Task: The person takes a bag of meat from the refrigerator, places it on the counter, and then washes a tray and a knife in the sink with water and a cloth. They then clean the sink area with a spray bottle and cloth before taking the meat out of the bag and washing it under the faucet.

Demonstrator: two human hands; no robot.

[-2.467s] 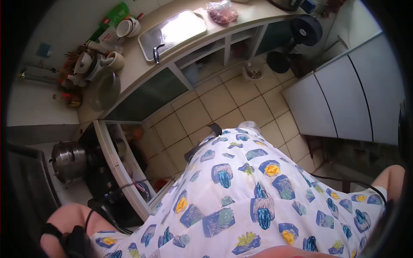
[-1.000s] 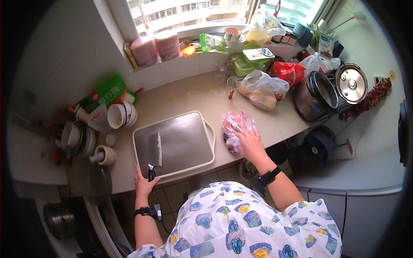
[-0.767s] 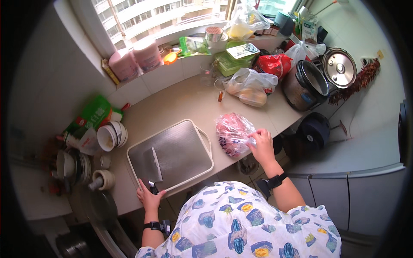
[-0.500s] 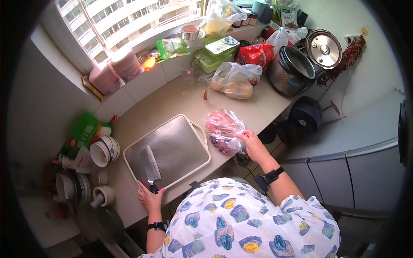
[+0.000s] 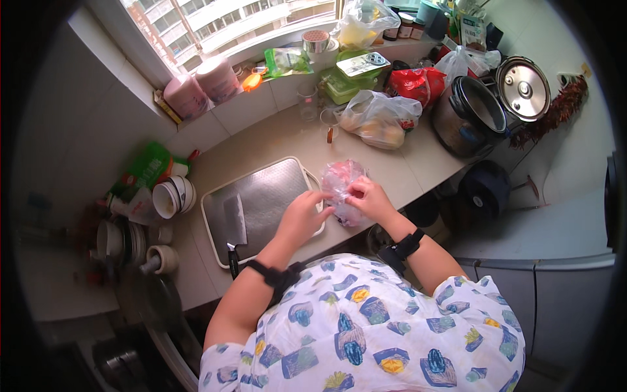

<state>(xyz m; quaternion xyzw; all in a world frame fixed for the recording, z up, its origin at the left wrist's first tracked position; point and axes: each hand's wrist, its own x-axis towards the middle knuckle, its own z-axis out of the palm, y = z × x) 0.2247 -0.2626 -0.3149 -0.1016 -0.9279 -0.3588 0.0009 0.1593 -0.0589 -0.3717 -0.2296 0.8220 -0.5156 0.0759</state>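
Note:
A clear plastic bag (image 5: pixel 345 212) with pinkish-red contents, which look like meat, lies on the counter right of the cutting board (image 5: pixel 271 196). My right hand (image 5: pixel 371 198) pinches the plastic at the bag's right side. From the left, my left hand (image 5: pixel 302 214) reaches over the board's right edge. Its fingertips are at the bag's left side, with thumb and fingers apart; whether they touch the plastic is hard to tell. On the left part of the metal-faced board rests a cleaver (image 5: pixel 235 221), its dark handle pointing toward me.
Stacked bowls (image 5: pixel 173 197) and a mortar (image 5: pixel 162 259) stand at the left. Behind the bag are a glass cup (image 5: pixel 307 104), a white plastic bag (image 5: pixel 379 117) and a red package (image 5: pixel 418 85). A pressure cooker (image 5: pixel 467 117) with its lid raised occupies the right end.
My left hand has left the cleaver handle and moved right to the plastic bag. The right hand still grips the plastic, now nearer its middle. The view has shifted slightly.

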